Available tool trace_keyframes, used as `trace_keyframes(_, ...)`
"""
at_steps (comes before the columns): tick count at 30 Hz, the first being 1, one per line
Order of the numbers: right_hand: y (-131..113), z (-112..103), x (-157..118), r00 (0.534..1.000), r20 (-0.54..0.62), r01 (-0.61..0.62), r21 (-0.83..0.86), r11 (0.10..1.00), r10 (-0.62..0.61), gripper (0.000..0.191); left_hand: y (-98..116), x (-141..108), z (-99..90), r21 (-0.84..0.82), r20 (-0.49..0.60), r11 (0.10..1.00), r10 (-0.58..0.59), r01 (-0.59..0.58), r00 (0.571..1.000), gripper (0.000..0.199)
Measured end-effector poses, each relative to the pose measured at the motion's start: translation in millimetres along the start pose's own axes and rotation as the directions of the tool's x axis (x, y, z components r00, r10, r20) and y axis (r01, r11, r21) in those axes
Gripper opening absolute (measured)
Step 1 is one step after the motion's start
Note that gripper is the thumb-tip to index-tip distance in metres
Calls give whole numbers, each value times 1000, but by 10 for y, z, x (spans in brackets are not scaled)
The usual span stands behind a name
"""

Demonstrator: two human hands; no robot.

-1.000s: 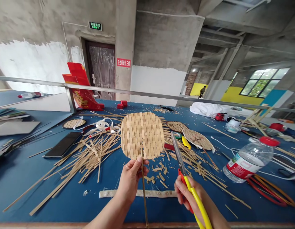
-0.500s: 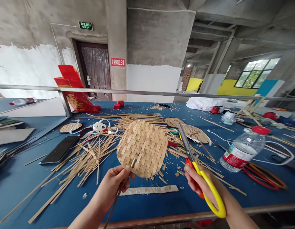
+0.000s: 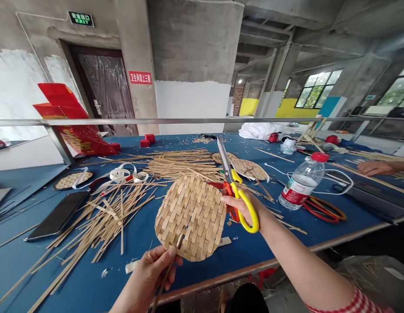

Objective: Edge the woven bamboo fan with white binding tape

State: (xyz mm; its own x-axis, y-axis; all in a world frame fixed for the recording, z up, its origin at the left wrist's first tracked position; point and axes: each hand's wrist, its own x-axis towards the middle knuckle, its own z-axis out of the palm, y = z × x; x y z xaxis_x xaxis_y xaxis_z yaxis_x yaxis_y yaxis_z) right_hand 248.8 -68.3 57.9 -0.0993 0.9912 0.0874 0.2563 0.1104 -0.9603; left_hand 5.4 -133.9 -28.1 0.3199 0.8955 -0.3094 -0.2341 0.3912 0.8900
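A woven bamboo fan (image 3: 192, 215) with a rounded outline is raised over the near side of the table. My left hand (image 3: 156, 266) pinches its thin brown handle (image 3: 163, 284) just below the woven face, thumb on top. Scissors (image 3: 225, 163) with one yellow and one red handle are in my right hand (image 3: 263, 214), at the fan's right edge. Their blades point up and away, pressed together or nearly so. Behind the fan lies a pale strip (image 3: 225, 241), mostly hidden.
Loose bamboo strips (image 3: 107, 217) cover the left and back of the table. A phone (image 3: 58, 215), white ribbon (image 3: 118, 174), two finished-looking fan faces (image 3: 250, 168) and a water bottle (image 3: 302, 180) lie around. Another person's hand (image 3: 376, 168) rests at the far right.
My right hand has brought the scissors left and up, close to the fan. The fan has dropped slightly towards me. The view has turned right, bringing another person's hand into sight.
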Motion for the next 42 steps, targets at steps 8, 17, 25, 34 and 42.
trace_keyframes(8, -34, 44, 85, 1000, 14, 26, -101, 995, -24, 20, -11, -35, -75, -91, 37, 995, -47, 50, 998, 22)
trace_keyframes(17, 33, 2, 209, 999, 4, 34, -128, 991, -34, 19, 43, -127, -26, -109, 193, 990, -71, 93, 979, 22)
trace_keyframes(25, 6, -8, 275, 1000, 25, -12, -104, 994, 15, 19, 173, -175, -68, -125, 171, 991, -20, 42, 985, 21)
trace_keyframes(34, 143, -94, 263, 981, 26, -165, -422, 891, 194, 29, 342, -88, -196, -313, 94, 949, 60, -28, 994, 14)
trace_keyframes(42, 516, -176, 334, 980, -28, -114, -891, 440, 198, 17, 267, 13, -165, -470, 140, 881, 136, -55, 981, 14)
